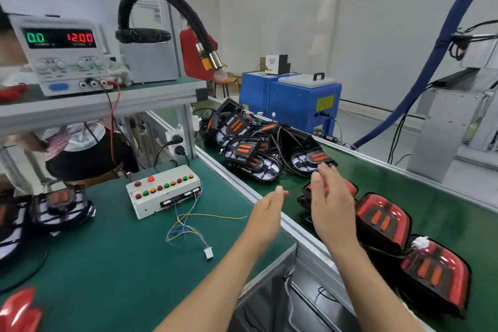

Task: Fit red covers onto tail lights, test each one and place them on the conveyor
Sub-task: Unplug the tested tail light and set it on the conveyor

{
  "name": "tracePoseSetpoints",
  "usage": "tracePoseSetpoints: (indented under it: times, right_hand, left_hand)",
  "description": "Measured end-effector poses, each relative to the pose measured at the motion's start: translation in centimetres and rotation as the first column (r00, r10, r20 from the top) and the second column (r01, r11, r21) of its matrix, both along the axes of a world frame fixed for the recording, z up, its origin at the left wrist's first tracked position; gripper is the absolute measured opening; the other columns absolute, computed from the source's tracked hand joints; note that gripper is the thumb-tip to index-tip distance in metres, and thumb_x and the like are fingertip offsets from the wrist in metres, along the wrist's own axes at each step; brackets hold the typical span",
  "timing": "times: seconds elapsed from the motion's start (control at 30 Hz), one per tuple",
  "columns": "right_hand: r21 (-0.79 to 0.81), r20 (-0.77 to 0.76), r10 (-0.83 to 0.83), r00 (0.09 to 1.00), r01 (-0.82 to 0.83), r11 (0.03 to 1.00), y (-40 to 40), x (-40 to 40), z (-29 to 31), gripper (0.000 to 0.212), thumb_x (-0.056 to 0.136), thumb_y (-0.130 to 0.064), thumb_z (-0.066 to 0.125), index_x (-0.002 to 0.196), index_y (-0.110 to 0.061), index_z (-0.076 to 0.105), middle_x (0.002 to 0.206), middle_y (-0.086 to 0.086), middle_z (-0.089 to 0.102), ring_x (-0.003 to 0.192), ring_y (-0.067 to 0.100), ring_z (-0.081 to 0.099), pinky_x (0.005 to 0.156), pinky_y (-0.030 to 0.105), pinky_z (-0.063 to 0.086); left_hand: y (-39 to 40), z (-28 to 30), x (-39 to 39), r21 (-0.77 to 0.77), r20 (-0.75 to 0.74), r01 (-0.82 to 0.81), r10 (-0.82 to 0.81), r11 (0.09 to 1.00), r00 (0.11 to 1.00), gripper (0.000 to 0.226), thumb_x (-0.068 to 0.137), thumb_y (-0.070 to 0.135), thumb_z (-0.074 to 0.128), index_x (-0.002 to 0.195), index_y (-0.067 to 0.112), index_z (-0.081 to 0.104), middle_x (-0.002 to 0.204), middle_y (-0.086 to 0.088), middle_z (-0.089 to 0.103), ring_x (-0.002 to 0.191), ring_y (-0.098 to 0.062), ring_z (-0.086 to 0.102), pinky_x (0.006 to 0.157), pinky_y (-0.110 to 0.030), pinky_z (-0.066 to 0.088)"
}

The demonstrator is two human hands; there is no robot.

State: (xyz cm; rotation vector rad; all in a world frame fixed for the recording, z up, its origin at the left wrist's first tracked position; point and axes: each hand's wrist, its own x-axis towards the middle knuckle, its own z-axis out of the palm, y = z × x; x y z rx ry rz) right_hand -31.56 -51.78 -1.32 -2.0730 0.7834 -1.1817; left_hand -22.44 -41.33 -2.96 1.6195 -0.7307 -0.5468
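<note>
- A factory assembly line, at a test station.
- A green conveyor belt (377, 178) with aluminium rails runs from 5 o'clock toward 12 o'clock, carrying a heap of uncovered tail lights (252, 148) and red-covered tail lights (382, 219).
- At 10 o'clock a shelf holds a bench power supply (60, 55) reading 12.00.
- A push-button test box (163, 190) with loose wires sits on the green tabletop (94, 264).
- A blue machine (292, 101) stands at 1 o'clock.

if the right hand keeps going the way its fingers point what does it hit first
Probably the uncovered tail light on the conveyor, just beyond the right hand fingertips; depth is unclear.
</note>
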Motion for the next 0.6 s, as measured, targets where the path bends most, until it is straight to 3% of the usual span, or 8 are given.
tracePoseSetpoints:
  times: [0.07,0.1,0.17,0.23,0.33,0.4,0.5,0.6]
  right_hand:
    - [0.065,-0.004,0.157,0.988,-0.156,0.986,3.6,3.5,-0.4,0.035,0.105,-0.035,0.047,0.128,-0.015,0.065,0.120,-0.003,0.070,0.117,0.013,0.061,0.099,0.022,0.041]
    - [0.122,-0.011,0.235,0.972,-0.232,0.965,5.5,5.0,-0.8,0.029,0.105,-0.034,0.048,0.119,-0.019,0.068,0.107,-0.006,0.073,0.104,0.012,0.066,0.091,0.023,0.045]
    - [0.191,-0.049,0.363,0.930,-0.348,0.918,9.3,7.8,-2.0,0.023,0.105,-0.034,0.048,0.103,-0.023,0.069,0.092,-0.007,0.072,0.088,0.013,0.067,0.084,0.031,0.050]
    - [0.217,-0.081,0.444,0.893,-0.419,0.882,13.1,10.1,-3.6,0.021,0.104,-0.033,0.049,0.097,-0.023,0.067,0.092,-0.005,0.070,0.088,0.015,0.064,0.083,0.032,0.048]
    - [0.278,-0.075,0.551,0.831,-0.513,0.812,18.8,12.4,-6.0,0.021,0.103,-0.032,0.052,0.090,-0.023,0.065,0.088,-0.007,0.065,0.085,0.012,0.060,0.080,0.029,0.044]
    - [0.317,-0.106,0.635,0.765,-0.580,0.751,21.9,13.3,-7.4,0.023,0.102,-0.032,0.053,0.084,-0.022,0.064,0.078,-0.006,0.065,0.077,0.011,0.059,0.075,0.028,0.046]
    - [0.345,-0.143,0.748,0.648,-0.676,0.651,25.3,14.0,-8.7,0.023,0.101,-0.029,0.054,0.079,-0.028,0.060,0.071,-0.010,0.063,0.069,0.007,0.055,0.067,0.017,0.043]
    - [0.345,-0.177,0.792,0.584,-0.717,0.606,27.5,14.6,-9.4,0.023,0.100,-0.027,0.055,0.078,-0.032,0.060,0.071,-0.006,0.064,0.073,0.006,0.056,0.068,0.014,0.042]
  left_hand:
    - [2.7,-0.2,1.8,-0.005,-0.013,-0.098,0.098,0.995,0.995,0.041,0.110,0.043,0.034,0.120,0.025,0.069,0.130,0.002,0.067,0.122,-0.010,0.057,0.111,-0.035,0.042]
    - [4.2,-0.5,2.6,-0.009,-0.014,-0.155,0.155,0.988,0.988,0.040,0.110,0.038,0.036,0.114,0.023,0.072,0.124,0.004,0.071,0.117,-0.011,0.060,0.108,-0.036,0.045]
    - [7.7,-1.2,4.0,0.004,-0.012,-0.282,0.282,0.959,0.959,0.037,0.110,0.030,0.041,0.100,0.020,0.076,0.100,0.012,0.075,0.097,-0.011,0.065,0.090,-0.028,0.051]
    - [12.0,-2.4,5.1,0.064,-0.001,-0.400,0.401,0.914,0.916,0.036,0.107,0.024,0.046,0.086,0.016,0.074,0.078,0.012,0.072,0.077,-0.011,0.060,0.072,-0.021,0.049]
    - [18.9,-4.6,6.1,0.147,0.037,-0.538,0.539,0.830,0.841,0.031,0.102,0.018,0.050,0.085,0.005,0.072,0.087,-0.008,0.074,0.081,-0.026,0.063,0.085,-0.042,0.054]
    - [23.0,-5.8,6.0,0.202,0.075,-0.629,0.628,0.751,0.774,0.028,0.100,0.016,0.052,0.081,0.007,0.071,0.084,-0.007,0.073,0.084,-0.030,0.066,0.085,-0.045,0.055]
    - [27.4,-7.0,5.0,0.298,0.149,-0.685,0.676,0.665,0.721,0.026,0.098,0.020,0.054,0.078,0.021,0.072,0.078,0.012,0.072,0.081,-0.011,0.067,0.077,-0.027,0.055]
    - [29.8,-7.5,4.0,0.341,0.179,-0.694,0.680,0.635,0.711,0.027,0.096,0.020,0.059,0.076,0.035,0.068,0.075,0.024,0.070,0.072,0.008,0.061,0.064,-0.009,0.045]
